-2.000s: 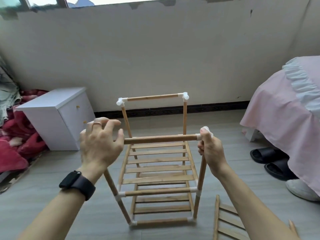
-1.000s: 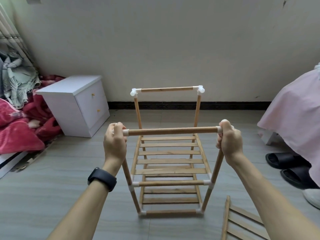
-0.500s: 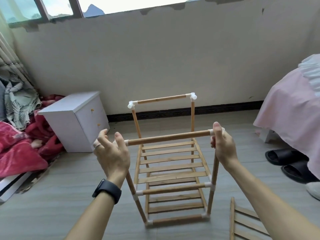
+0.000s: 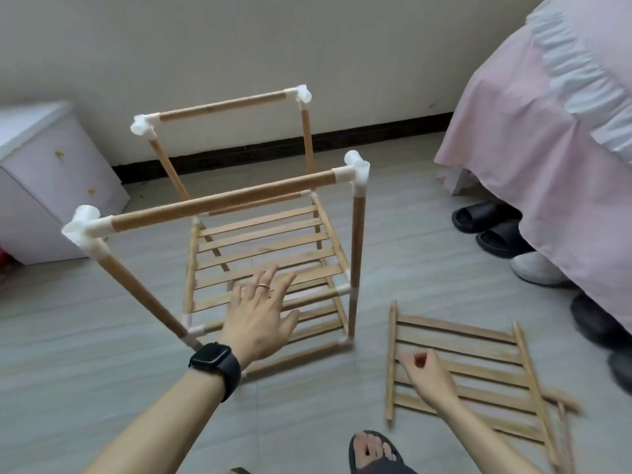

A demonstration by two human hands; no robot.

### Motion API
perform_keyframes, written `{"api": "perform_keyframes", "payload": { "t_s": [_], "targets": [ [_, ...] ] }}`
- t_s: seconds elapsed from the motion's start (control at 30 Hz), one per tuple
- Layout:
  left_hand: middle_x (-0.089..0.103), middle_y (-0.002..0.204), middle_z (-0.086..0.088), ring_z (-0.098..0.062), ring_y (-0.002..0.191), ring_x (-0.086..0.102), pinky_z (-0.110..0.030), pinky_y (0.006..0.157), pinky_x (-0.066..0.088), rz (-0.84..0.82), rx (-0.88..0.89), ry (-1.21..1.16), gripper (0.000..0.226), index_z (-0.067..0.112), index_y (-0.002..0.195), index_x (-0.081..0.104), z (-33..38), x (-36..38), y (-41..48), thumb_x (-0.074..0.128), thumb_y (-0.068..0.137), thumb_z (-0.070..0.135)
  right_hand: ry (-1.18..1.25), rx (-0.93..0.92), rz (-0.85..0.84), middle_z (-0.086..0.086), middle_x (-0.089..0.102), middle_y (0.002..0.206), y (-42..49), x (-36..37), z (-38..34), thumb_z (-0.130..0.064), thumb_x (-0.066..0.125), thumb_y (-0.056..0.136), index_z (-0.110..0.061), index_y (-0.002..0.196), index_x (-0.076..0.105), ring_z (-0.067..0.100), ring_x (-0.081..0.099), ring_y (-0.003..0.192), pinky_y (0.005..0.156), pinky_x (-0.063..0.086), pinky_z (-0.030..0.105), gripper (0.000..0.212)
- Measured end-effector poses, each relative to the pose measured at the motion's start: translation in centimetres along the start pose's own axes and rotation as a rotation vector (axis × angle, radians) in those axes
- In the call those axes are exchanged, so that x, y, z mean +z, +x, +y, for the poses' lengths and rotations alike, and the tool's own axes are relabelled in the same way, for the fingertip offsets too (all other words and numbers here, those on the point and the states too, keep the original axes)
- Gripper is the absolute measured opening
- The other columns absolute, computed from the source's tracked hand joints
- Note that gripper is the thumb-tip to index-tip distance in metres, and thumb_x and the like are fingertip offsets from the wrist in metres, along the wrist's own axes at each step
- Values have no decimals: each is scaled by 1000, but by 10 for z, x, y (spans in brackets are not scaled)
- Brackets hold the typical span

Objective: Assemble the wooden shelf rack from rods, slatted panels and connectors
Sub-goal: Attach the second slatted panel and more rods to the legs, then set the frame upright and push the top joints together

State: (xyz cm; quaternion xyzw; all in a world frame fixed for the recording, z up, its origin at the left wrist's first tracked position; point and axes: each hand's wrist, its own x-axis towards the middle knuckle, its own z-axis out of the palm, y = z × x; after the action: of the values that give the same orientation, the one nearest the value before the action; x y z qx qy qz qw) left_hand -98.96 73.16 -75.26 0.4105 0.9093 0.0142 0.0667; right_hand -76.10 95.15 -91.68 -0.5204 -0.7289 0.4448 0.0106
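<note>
Currently held: nothing in either grip.
Right grip [image 4: 425,378]: fingers loosely curled and empty as far as the blur allows; poised over the loose panel, contact not determinable.
Left grip [image 4: 260,319]: fingers straight and spread, back of the hand up, in front of the rack's middle tier; no contact can be made out.
Loose slatted panel [image 4: 478,381]: flat on the floor, directly beneath the right grip and spreading beyond it and to its right; well to the right of the left grip.
Panel axis: the two side rails run away from the person, slightly skewed; the slats run crosswise. The left rail [image 4: 391,364] lies just to the left of the right grip.
Rack [image 4: 266,248]: upright on the floor, to the left of and beyond the right grip, just beyond the left grip. Two slatted tiers are fitted; the top level shows only the front rod [image 4: 222,204] and the rear rod [image 4: 222,106] between white connectors [image 4: 357,169].
Nearer hand: right, plainly.
Step, as judged: taking up the loose panel for the bare top level.
Move, as judged: grasp a rail, lift, carry the panel left and upward, rails kept front-to-back to meet the corner connectors.
Risk, as judged: the unheld rack may shift when the panel is pressed in.
</note>
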Motion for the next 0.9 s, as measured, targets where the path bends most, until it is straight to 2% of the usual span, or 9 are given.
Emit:
{"api": "perform_keyframes", "payload": {
  "t_s": [0.07, 0.17, 0.27, 0.37, 0.53, 0.63, 0.73, 0.8, 0.9],
  "targets": [
    [-14, 169, 2, -24, 155, -13, -54, 124, -4, -72, -17, -12, 68, 44, 158, -8, 2, 18, 14, 24, 101, 64, -141, 67, -74, 8, 66, 123, 10, 15, 33, -62, 57, 92, -12, 125, 54, 27, 62, 109, 88, 50, 36, 60],
    [-14, 168, 5, -24, 155, -14, -58, 122, -4, -136, -43, -21, 65, 46, 157, -11, 3, 44, 22, 13, 100, 67, -299, 82, -138, 9, 59, 139, 22, 35, 60, -64, 56, 91, -13, 138, 54, 29, 57, 125, 96, 47, 35, 70],
    [-10, 169, 6, -27, 156, -9, -60, 122, -1, -66, -30, 17, 69, 45, 156, -11, 4, 57, 23, 0, 93, 69, -395, 41, -159, 4, 59, 137, 23, 52, 61, -70, 52, 89, -21, 135, 59, 27, 58, 123, 95, 49, 35, 68],
    [0, 170, 4, -29, 156, -3, -60, 122, 3, -42, -30, 35, 75, 44, 157, -5, 3, 62, 22, -1, 88, 74, -517, 31, -161, 7, 51, 142, 20, 66, 53, -69, 52, 90, -22, 138, 53, 30, 54, 125, 96, 48, 39, 67],
    [1, 170, 4, -29, 156, -4, -60, 122, 6, -70, -34, 54, 79, 43, 158, -3, 3, 62, 23, 0, 86, 76, -673, 17, -165, 10, 43, 150, 22, 78, 50, -51, 58, 93, -16, 144, 44, 30, 40, 136, 107, 42, 42, 64],
    [-5, 169, 5, -28, 156, -9, -59, 123, 5, -113, -33, 43, 77, 44, 157, -6, 1, 58, 23, 6, 88, 75, -648, -51, -111, 3, 55, 137, 20, 71, 47, -55, 61, 86, -23, 126, 55, 24, 47, 128, 106, 38, 40, 52],
    [-11, 169, 6, -25, 155, -12, -57, 123, 5, -169, -18, 36, 70, 44, 157, -8, -1, 52, 24, 20, 98, 69, -515, -181, -21, -8, 64, 97, 12, 49, 39, -50, 54, 82, -28, 96, 51, 21, 62, 95, 98, 42, 41, 26],
    [-12, 169, 7, -24, 155, -13, -55, 124, 3, -227, -15, 19, 70, 44, 158, -8, -1, 43, 24, 26, 100, 65, -434, -228, 7, -10, 64, 76, 6, 29, 28, -46, 51, 82, -28, 91, 46, 19, 61, 80, 90, 41, 39, 21],
    [-2, 170, 1, -25, 156, 1, -52, 124, 10, -269, 15, 24, 68, 43, 159, 3, 6, 18, 21, 37, 102, 56, -245, -300, 81, -8, 66, 61, -2, -3, 9, -43, 52, 87, -29, 91, 45, 11, 59, 77, 92, 37, 42, 15]
  ]
}}
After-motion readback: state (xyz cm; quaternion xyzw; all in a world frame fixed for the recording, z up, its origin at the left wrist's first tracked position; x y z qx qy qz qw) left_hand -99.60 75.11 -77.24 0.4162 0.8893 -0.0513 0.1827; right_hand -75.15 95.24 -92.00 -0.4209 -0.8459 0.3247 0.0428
